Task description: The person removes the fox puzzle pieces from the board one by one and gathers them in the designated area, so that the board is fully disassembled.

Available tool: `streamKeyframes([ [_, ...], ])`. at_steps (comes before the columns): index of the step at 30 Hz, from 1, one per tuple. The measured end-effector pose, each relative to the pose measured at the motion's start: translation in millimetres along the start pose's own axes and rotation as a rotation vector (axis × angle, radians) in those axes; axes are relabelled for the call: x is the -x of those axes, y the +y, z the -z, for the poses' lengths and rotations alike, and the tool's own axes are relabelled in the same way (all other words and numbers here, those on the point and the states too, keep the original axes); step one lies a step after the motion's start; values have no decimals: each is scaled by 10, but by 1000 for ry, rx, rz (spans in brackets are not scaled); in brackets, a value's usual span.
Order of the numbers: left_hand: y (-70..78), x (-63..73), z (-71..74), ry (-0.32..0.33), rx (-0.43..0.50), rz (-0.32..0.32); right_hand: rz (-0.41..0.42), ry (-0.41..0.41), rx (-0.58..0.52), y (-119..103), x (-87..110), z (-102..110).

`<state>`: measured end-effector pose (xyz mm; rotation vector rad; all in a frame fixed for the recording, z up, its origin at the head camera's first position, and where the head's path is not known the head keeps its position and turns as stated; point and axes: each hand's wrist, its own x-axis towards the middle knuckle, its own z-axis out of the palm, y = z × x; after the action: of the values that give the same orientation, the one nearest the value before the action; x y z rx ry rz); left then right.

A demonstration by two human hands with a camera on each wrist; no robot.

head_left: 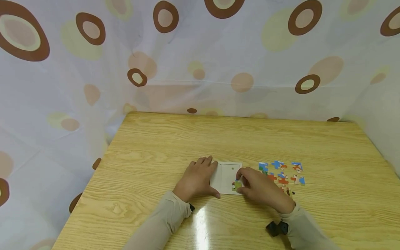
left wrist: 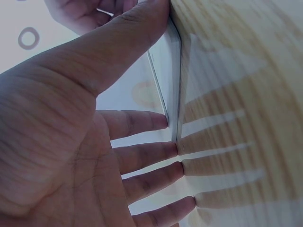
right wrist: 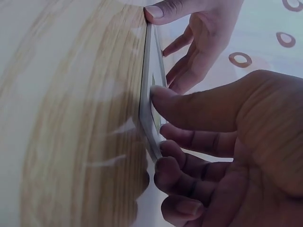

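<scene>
A shallow white puzzle tray (head_left: 224, 178) with a thin dark outline lies on the wooden table between the two hands. The left hand (head_left: 198, 177) spreads long, straight fingers along the tray's left side, its thumb at the near edge. In the left wrist view the fingertips (left wrist: 174, 149) touch the tray's corner and the tabletop. The right hand (head_left: 260, 185) pinches a green jigsaw piece (head_left: 236, 186) between thumb and fingers at the tray's near right corner. In the right wrist view the thumb (right wrist: 165, 99) presses over the tray's face, and the piece is mostly hidden.
Several loose jigsaw pieces (head_left: 283, 180) in blue, orange and white lie right of the tray, some partly behind the right hand. A black wrist device (head_left: 276, 228) sits by the right sleeve. A patterned cloth (head_left: 200, 52) hangs behind the table (head_left: 175, 139).
</scene>
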<state>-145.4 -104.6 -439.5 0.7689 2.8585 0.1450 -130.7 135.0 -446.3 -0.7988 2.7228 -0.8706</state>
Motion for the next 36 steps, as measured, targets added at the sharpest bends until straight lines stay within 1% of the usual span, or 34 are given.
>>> streamKeyframes([
  [7, 10, 12, 10, 5, -9, -2, -3, 11, 29, -16, -22, -21],
  [15, 15, 18, 12, 0, 7, 0, -11, 2, 33, -4, -34, -25],
  [19, 11, 18, 13, 9, -1, -7, -4, 2, 27, 6, -37, -16],
  [23, 9, 18, 22, 15, 0, -13, 13, 1, -20, 3, -50, -1],
  [28, 14, 17, 22, 12, 11, -7, 30, 6, -121, 4, -63, -9],
  [31, 18, 17, 20, 11, 16, 0, 57, 20, -185, 9, -61, -4],
  [33, 19, 14, 22, 8, 15, 4, 70, 27, -220, 16, -42, 22],
  [36, 20, 9, 24, 2, 20, 6, 76, 53, -231, 38, 19, 89],
])
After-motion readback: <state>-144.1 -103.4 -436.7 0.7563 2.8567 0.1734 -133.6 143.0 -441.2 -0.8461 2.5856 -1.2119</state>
